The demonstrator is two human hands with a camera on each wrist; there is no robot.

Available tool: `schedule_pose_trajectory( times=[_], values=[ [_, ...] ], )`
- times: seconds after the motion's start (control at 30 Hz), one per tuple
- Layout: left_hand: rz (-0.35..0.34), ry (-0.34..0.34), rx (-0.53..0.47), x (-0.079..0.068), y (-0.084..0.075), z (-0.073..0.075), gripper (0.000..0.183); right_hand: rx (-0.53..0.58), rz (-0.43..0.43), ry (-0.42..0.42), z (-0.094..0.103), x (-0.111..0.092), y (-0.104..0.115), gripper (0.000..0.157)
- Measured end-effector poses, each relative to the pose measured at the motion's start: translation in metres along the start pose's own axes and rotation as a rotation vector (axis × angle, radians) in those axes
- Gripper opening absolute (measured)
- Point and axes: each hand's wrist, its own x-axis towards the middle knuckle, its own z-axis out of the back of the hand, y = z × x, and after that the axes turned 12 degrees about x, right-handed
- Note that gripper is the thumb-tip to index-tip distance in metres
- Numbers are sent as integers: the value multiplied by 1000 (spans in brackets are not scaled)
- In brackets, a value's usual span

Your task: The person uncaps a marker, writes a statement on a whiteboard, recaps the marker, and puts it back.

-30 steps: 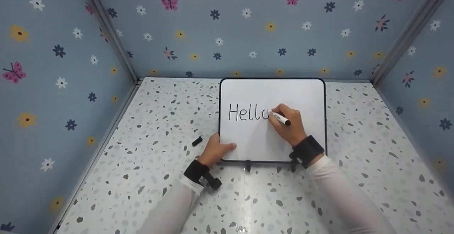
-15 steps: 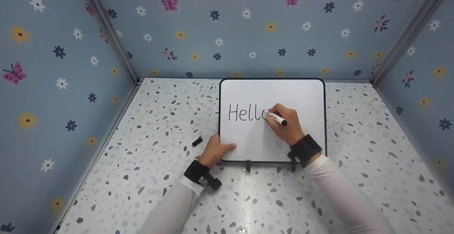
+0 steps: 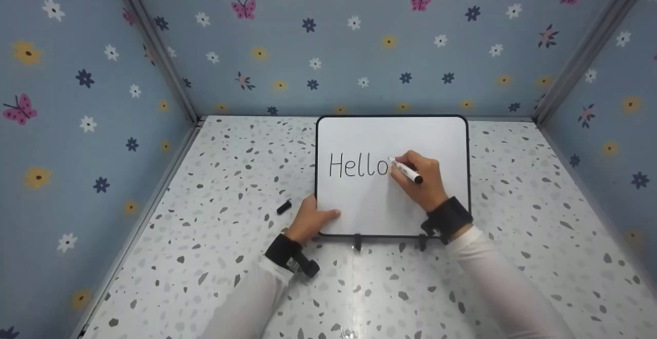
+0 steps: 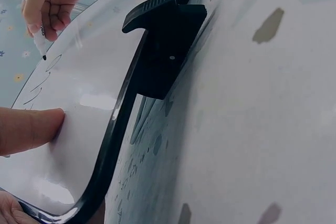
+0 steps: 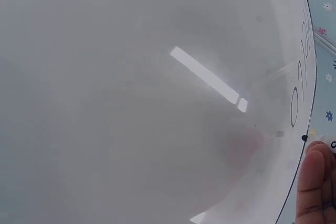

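Note:
A whiteboard (image 3: 390, 210) with a black frame stands propped up and carries the handwritten word "Hello" (image 3: 358, 166). My left hand (image 3: 309, 219) grips its lower left edge. The left thumb (image 4: 34, 129) lies on the white face and some fingers (image 4: 13, 211) show at the frame's edge. Between thumb and fingers, my right hand (image 3: 422, 179) pinches a white marker (image 3: 408, 171) with a black end. Its black tip (image 4: 44, 57) is just right of the letter "o" (image 5: 294, 107); I cannot tell whether it touches the board.
A black marker cap (image 3: 284, 207) lies on the speckled table (image 3: 215, 174), left of the board. Two black feet (image 3: 358, 241) hold the board's bottom edge. Flower-patterned walls (image 3: 359, 46) enclose the table at the back and both sides.
The right hand with the marker first moved slightly left, then back to the right. The letter "o" now shows as a closed loop. The left hand has stayed on the board's edge.

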Motion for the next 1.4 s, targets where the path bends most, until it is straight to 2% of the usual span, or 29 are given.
schedule_pose_trajectory(
  times=[0.63, 1.07, 1.4],
  values=[
    [-10, -4, 1, 1, 3, -1, 51, -5, -67, -13, 30, -13, -10, 6],
    [-2, -2, 0, 0, 3, 0, 54, -5, -71, -9, 25, -12, -8, 7],
    [-14, 0, -3, 1, 4, 0, 50, -18, -64, 22, 23, -10, -9, 6]
  ],
)
